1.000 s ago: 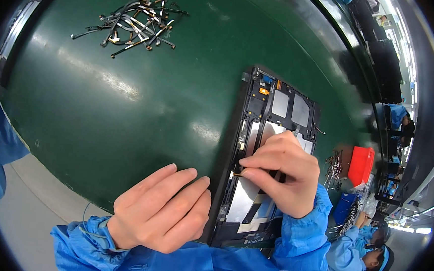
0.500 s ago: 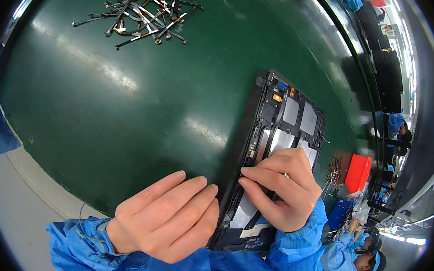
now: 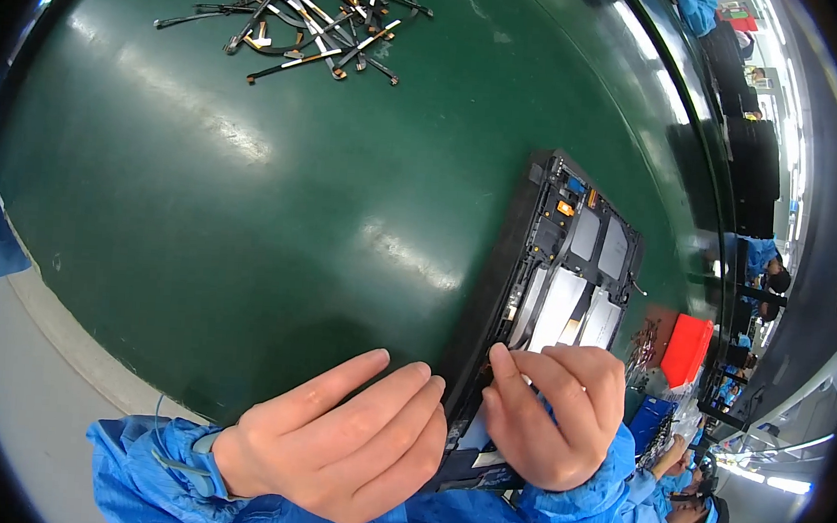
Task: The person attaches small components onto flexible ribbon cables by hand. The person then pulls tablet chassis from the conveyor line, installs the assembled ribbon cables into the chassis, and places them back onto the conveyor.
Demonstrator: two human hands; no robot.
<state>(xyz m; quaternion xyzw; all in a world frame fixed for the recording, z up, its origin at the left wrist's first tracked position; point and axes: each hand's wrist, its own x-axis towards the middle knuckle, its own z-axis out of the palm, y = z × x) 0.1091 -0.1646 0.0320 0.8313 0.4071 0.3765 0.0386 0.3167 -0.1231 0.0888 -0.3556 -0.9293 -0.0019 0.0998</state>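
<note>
An opened tablet-like device (image 3: 560, 304), with silver battery cells and small orange and blue parts inside, lies in a black tray-like frame (image 3: 496, 281) right of the middle. My right hand (image 3: 558, 414) is over its near half. The index fingertip touches the device's left inner edge; the thumb is a little apart below, and the other fingers curl loosely. I see nothing held between them. My left hand (image 3: 341, 439) has its fingers stretched out side by side, their tips at the frame's near left edge. Its thumb is hidden.
A pile of black flex cables (image 3: 308, 25) lies on the green table (image 3: 249, 213) at the far left. Beyond the device, a red bin (image 3: 687, 350), a blue bin (image 3: 651, 421) and loose small parts sit to the right. A co-worker (image 3: 671, 517) in blue is at lower right.
The view has shifted, so the cable pile and device appear farther right. My right index finger and thumb, close together before, are now apart. My left hand keeps its stretched pose.
</note>
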